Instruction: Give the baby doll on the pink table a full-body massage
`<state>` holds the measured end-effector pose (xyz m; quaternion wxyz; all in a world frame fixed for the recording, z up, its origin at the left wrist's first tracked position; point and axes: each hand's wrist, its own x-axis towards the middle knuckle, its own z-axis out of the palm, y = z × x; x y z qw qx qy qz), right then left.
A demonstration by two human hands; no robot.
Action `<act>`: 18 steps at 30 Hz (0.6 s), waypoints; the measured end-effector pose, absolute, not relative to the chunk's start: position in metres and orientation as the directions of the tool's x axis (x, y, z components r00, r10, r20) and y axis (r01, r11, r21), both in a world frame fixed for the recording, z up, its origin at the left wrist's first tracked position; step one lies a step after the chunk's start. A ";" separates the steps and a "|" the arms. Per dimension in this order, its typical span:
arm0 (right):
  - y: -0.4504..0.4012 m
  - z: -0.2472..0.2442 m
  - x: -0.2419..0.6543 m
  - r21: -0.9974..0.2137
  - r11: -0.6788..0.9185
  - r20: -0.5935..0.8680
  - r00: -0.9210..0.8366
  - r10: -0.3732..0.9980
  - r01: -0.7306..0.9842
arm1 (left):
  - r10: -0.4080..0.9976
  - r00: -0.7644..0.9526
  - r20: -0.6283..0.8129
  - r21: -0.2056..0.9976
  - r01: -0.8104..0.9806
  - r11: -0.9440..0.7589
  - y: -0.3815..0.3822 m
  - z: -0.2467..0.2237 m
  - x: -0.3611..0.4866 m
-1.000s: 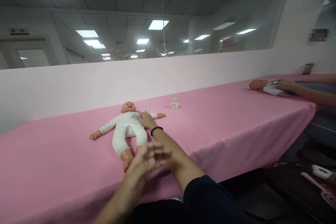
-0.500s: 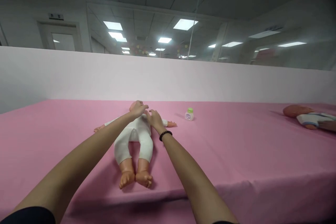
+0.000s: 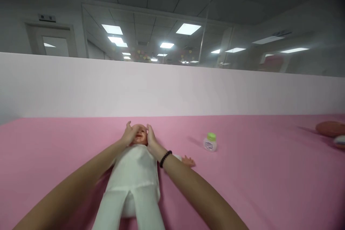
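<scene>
The left hand (image 3: 130, 134) lies against the left side of the head of a doll (image 3: 137, 170). It is partly open, with the thumb across the upper face; it does not close around the head. The doll lies on its back between the two forearms, head at the far end and legs toward the near edge of view. It wears a white suit. Its head is positioned between the hands, and part of the face is visible in the gap. The right hand (image 3: 153, 140) is placed along the right side of the head, fingers extended toward the far side and not clenched. Full fingertip contact cannot be confirmed.

A black wristband (image 3: 165, 159) encircles the right wrist. The right forearm crosses the doll's outstretched arm and hides part of it; the doll's small hand (image 3: 188, 161) shows beyond. Further right, well apart from the hands, a bottle (image 3: 210, 143) with a green cap stands upright. At the right edge, a second doll (image 3: 329, 129) is cut off by the frame. A pink cloth (image 3: 258, 183) supports all items; a white wall (image 3: 172, 90) borders its far side.
</scene>
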<state>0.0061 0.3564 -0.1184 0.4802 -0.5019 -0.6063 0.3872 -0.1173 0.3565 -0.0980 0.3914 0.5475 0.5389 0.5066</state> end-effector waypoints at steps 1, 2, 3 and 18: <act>0.361 -0.129 0.001 -0.979 0.180 0.178 -0.024 0.984 0.097 | 0.985 -0.060 0.159 0.974 0.170 -0.147 0.362 -0.108 -0.119; 0.365 -0.139 -0.003 -0.986 0.165 0.165 -0.003 0.986 -0.026 | 0.983 -0.042 0.180 0.975 0.144 -0.172 0.365 -0.117 -0.121; 0.367 -0.147 -0.005 -0.979 0.148 0.147 0.013 0.989 -0.142 | 0.981 -0.030 0.190 0.977 0.108 -0.185 0.366 -0.125 -0.124; 0.345 -0.136 0.009 -0.864 -0.031 0.007 -0.072 0.997 -0.503 | 0.994 0.063 0.088 0.994 -0.069 -0.083 0.341 -0.122 -0.132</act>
